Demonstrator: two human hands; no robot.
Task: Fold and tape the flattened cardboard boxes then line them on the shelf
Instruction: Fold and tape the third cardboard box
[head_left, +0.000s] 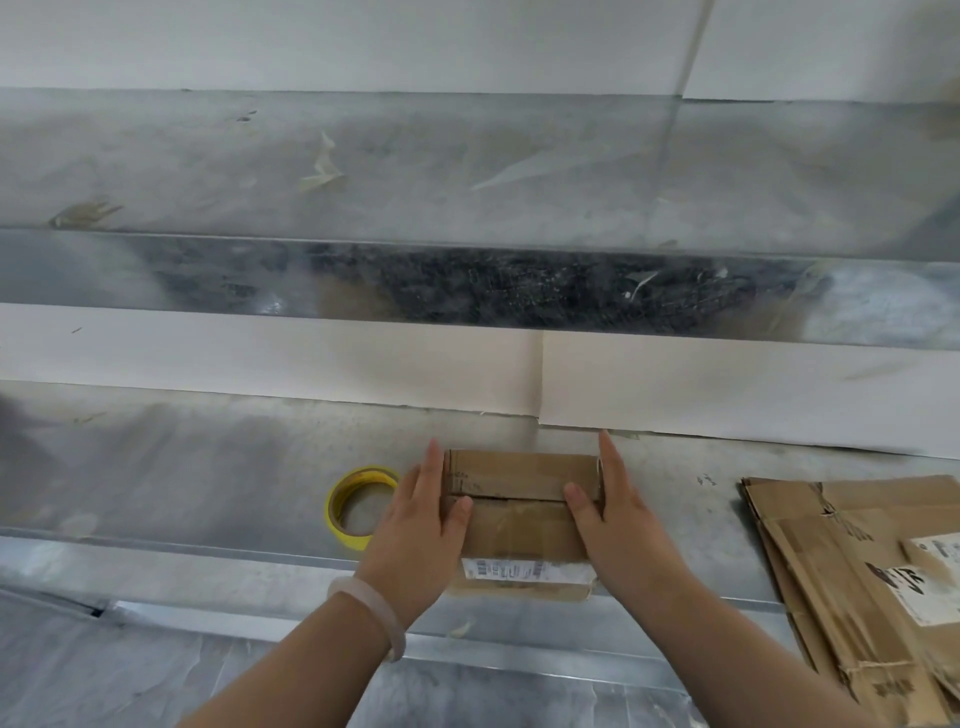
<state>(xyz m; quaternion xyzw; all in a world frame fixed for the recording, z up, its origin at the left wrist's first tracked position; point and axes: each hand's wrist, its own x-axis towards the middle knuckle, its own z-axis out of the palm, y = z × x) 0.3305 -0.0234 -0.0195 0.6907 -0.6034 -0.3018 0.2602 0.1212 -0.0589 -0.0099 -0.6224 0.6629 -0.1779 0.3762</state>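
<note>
Behind left hand (421, 525), half-hidden tape roll (363, 475)

We face two grey metal shelves set against a white wall (363, 41). The upper shelf (519, 156) is dull and scuffed, with torn scraps of tape (322, 169) stuck to it (its front lip mirrors something dark). A white panel (260, 353) with one upright seam backs the lower shelf (182, 467). Below lies a wrinkled grey surface (130, 686). The light is soft and even.
</note>
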